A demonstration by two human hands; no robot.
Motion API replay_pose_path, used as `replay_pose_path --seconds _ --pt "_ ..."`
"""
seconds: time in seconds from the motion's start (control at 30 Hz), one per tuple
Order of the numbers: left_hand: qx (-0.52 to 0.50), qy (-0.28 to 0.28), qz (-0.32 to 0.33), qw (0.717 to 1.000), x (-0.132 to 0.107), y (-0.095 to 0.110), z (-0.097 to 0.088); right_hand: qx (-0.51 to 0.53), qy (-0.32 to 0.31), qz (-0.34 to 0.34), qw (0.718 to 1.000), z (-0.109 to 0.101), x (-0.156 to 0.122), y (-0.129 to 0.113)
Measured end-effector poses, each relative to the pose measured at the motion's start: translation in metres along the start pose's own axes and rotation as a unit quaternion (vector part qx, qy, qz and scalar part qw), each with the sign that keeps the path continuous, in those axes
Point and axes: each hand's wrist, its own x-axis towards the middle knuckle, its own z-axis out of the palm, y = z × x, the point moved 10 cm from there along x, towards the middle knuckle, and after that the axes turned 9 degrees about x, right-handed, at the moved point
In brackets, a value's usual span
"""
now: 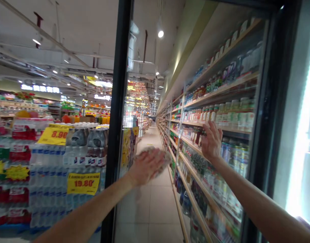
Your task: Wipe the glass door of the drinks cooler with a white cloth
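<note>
A glass door (236, 60) in a black frame (118, 111) stands in front of me, and I see the aisle through it. My left hand (145, 167) presses a pale cloth (165, 156) against the glass near the middle; both are blurred by motion. My right hand (211, 141) lies flat on the glass further right, fingers spread and pointing up, holding nothing.
Through the glass, long shelves of bottles (221, 114) run down the right side of a tiled aisle (152, 202). Stacked packs of bottled water (56, 175) with yellow price tags stand at the left. A brightly lit cooler interior (302, 145) is at the far right.
</note>
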Motion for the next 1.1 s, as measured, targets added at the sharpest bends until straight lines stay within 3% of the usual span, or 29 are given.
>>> replay_pose_path --seconds 0.07,0.1,0.13,0.2,0.27,0.3,0.33,0.37,0.4,0.5,0.53,0.57,0.6,0.63,0.7,0.73,0.77,0.8,0.83,0.87,0.9,0.97,1.0,1.03,1.1 --pt "-0.041 0.009 0.148 0.988 -0.007 0.054 0.002 0.015 0.001 0.01 1.0 -0.001 0.0 0.003" --pt "-0.05 0.016 0.173 0.984 -0.003 0.063 0.002 0.021 -0.002 0.016 1.0 -0.001 0.0 0.004" --pt "-0.049 0.023 0.163 0.985 0.007 0.058 0.0 0.024 -0.005 0.022 0.999 0.0 0.0 0.005" --pt "-0.026 0.031 0.055 0.998 0.045 0.017 -0.002 0.028 -0.009 0.029 0.999 0.0 0.0 0.007" --pt "0.015 0.049 -0.122 0.991 0.08 -0.039 -0.009 0.034 -0.008 0.029 0.999 -0.001 0.0 0.006" --pt "0.027 0.053 -0.187 0.981 0.09 -0.055 -0.01 0.038 -0.006 0.028 0.999 -0.002 0.001 0.006" --pt "0.027 0.048 -0.203 0.978 0.097 -0.054 -0.009 0.043 -0.005 0.027 0.999 -0.003 0.001 0.006" --pt "0.019 0.041 -0.184 0.982 0.1 -0.04 -0.005 0.05 -0.003 0.027 0.998 -0.004 0.001 0.006" --pt "0.001 0.033 -0.121 0.992 0.1 -0.011 0.0 0.056 0.0 0.025 0.998 -0.005 0.001 0.006" --pt "-0.058 0.033 0.121 0.99 0.072 0.091 0.01 0.07 0.005 0.018 0.997 -0.008 0.0 0.006" --pt "-0.068 0.038 0.17 0.982 0.062 0.108 0.011 0.073 0.004 0.016 0.997 -0.008 0.0 0.006" --pt "-0.071 0.039 0.19 0.978 0.059 0.112 0.012 0.076 0.006 0.014 0.997 -0.009 -0.001 0.006" --pt "-0.068 0.038 0.184 0.98 0.063 0.102 0.011 0.078 0.008 0.012 0.997 -0.009 -0.001 0.006" --pt "-0.059 0.036 0.147 0.987 0.073 0.08 0.01 0.081 0.011 0.009 0.997 -0.009 -0.001 0.006" --pt "-0.029 0.037 0.011 0.999 0.101 0.016 0.002 0.085 0.018 0.007 0.996 -0.01 -0.002 0.006" --pt "-0.01 0.046 -0.09 0.995 0.111 -0.019 -0.003 0.087 0.019 0.007 0.996 -0.01 -0.002 0.006" --pt "0.002 0.045 -0.175 0.984 0.113 -0.044 -0.005 0.088 0.017 0.007 0.996 -0.009 -0.002 0.006" --pt "0.006 0.043 -0.212 0.976 0.112 -0.051 -0.005 0.089 0.017 0.009 0.996 -0.009 -0.001 0.006" --pt "0.003 0.039 -0.208 0.977 0.109 -0.043 -0.003 0.091 0.019 0.009 0.996 -0.01 -0.001 0.007" --pt "-0.007 0.035 -0.157 0.987 0.105 -0.019 0.002 0.092 0.02 0.008 0.996 -0.01 -0.001 0.006" --pt "-0.024 0.031 -0.065 0.997 0.098 0.017 0.006 0.093 0.02 0.006 0.995 -0.011 0.0 0.006" --pt "-0.055 0.045 0.116 0.991 0.076 0.084 0.011 0.092 0.015 0.006 0.996 -0.011 0.0 0.006" --pt "-0.067 0.046 0.158 0.984 0.069 0.1 0.013 0.093 0.01 0.007 0.996 -0.01 0.0 0.007" --pt "-0.072 0.043 0.164 0.983 0.07 0.102 0.016 0.095 0.007 0.007 0.995 -0.009 -0.001 0.007" --pt "-0.069 0.033 0.073 0.994 0.09 0.067 0.018 0.102 0.008 0.01 0.995 -0.009 -0.001 0.009"
